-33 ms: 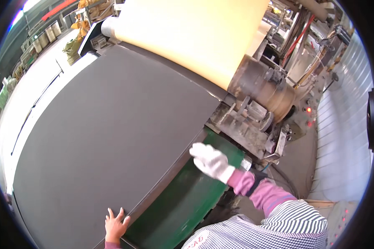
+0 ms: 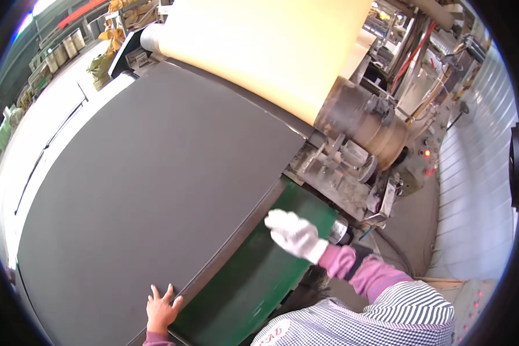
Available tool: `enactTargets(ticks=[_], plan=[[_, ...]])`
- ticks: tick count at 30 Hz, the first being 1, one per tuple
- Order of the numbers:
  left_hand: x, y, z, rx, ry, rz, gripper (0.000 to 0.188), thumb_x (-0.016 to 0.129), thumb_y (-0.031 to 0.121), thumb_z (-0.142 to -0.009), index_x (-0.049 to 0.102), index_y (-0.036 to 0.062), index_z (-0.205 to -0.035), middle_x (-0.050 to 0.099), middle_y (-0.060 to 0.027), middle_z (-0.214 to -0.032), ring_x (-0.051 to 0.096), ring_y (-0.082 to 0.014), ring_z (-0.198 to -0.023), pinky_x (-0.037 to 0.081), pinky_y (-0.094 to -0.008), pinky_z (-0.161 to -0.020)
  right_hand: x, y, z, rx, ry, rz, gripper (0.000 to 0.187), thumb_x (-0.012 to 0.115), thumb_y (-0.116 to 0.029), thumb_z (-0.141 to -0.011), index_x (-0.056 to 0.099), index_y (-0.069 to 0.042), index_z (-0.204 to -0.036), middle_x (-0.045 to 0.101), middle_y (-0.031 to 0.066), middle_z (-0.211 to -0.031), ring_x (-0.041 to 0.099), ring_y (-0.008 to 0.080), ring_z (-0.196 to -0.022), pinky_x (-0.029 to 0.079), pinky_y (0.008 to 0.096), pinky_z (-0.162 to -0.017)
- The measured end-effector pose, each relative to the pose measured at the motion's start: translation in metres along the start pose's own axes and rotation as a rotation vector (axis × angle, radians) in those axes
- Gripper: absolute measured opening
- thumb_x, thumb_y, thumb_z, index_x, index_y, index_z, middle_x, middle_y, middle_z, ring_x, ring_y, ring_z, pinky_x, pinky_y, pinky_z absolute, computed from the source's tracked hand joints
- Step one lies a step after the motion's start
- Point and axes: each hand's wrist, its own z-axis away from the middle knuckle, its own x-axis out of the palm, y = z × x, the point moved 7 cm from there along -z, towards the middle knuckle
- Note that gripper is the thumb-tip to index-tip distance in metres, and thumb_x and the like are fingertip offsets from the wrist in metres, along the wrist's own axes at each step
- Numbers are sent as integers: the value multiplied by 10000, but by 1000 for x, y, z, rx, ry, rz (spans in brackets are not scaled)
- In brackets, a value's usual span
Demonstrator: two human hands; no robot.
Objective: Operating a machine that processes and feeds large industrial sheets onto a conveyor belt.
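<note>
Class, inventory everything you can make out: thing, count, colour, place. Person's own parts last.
Grey sheet: one, dark grey, left half
Yellow sheet: one, yellow, top centre
Belt: one, green, lower centre
Drum: one, brown, beside yellow sheet
Machine parts: uncountable, greyish, right of centre
Lights: several, red, right
Bundles: several, orange, upper left
Ribbed wall: one, whitish, far right
Checked garment: one, black-and-white, lower right
Left hand: one, bare, on grey sheet
Right hand: one, white-gloved, over belt
</note>
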Motion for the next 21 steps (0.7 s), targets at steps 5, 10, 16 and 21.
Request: enactTargets(ticks=[5, 10, 16, 21], plan=[[-11, 82, -28, 78, 37, -67, 655, 491, 653, -871, 503, 274, -1405, 356, -315, -1467, 495, -593, -1166, 470, -527, -955, -4, -41, 103, 133, -137, -294, 239, 647, -175, -853, 672, -114, -1083, 670, 86, -1120, 634, 279, -1048, 535, 365, -883], [-5, 85, -30, 323, 464, 494, 581, 556, 432, -934, 519, 36, -1356, 494, -268, -1379, 515, -408, -1249, 411, -429, -1056, 26, -73, 147, 217, -491, -486, 313, 577, -224, -926, 615, -96, -1208, 632, 120, -1212, 615, 282, -1106, 498, 344, -953], [29, -140, 57, -344, 546, -73, 355, 506, 299, -965, 703, 6, -932, 692, -169, -928, 640, -332, -940, 510, -440, -847, -1, -32, 211, 568, -756, -239, 470, 404, -476, -964, 591, -168, -1266, 643, 87, -1236, 596, 287, -1156, 449, 379, -1011], [31, -134, 104, -81, 801, -416, 296, 600, 325, -890, 653, 190, -632, 659, -2, -671, 670, -205, -661, 532, -372, -549, -36, -17, 259, 660, -796, -96, 432, 425, -443, -908, 652, -157, -1139, 665, 155, -1142, 605, 372, -1093, 459, 466, -944]])
